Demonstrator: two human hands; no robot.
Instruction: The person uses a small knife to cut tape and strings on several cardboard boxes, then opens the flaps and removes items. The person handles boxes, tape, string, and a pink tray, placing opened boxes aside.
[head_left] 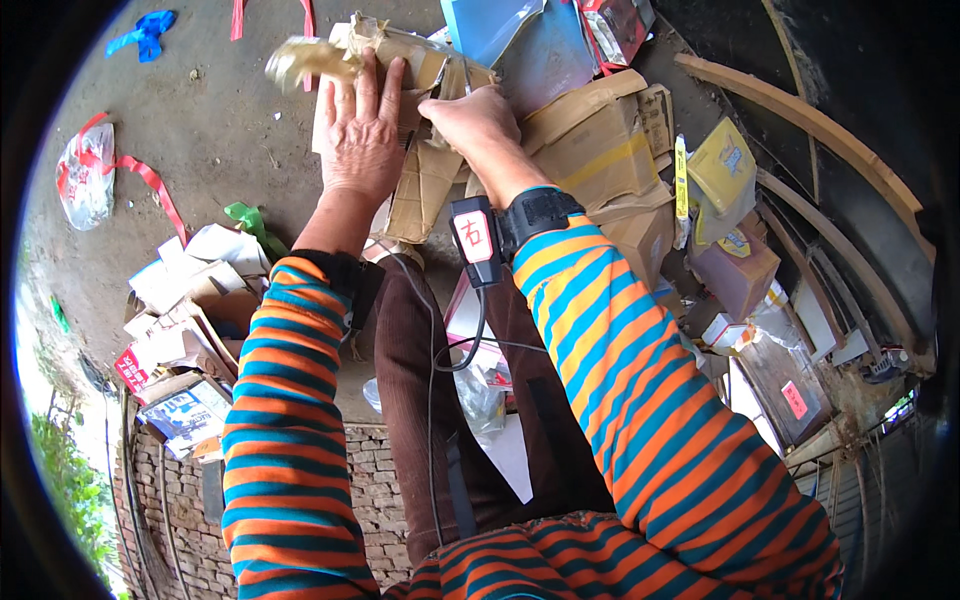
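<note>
Out past the person's brown corduroy legs [415, 380], a battered brown cardboard box [425, 190] lies under both hands, low over the grey floor [230, 120]. The left hand [362, 140] is laid flat on it, fingers stretched out and gripping nothing that I can see, while the right hand [478, 118] beside it is curled into a fist around something slim, a thin grey length [467, 76] poking out past the knuckles. I take this to be the breaking-down of the box, one palm bracing and the other hand working at a seam; the next move calls for the left fingers to stay clear of that slim thing and hold the board firm. What it is I can't say, since the fist covers its handle, and the box's torn end [300, 62] is smeared with movement. Just to the right lies a flattened carton [585, 150] with yellow tape, a blue sheet [520, 50] above it, cut off at the top. Further out, on the left, sits a heap of torn card [195, 310], too jumbled to count, and a clear plastic bag [88, 180] wound with red ribbon.
</note>
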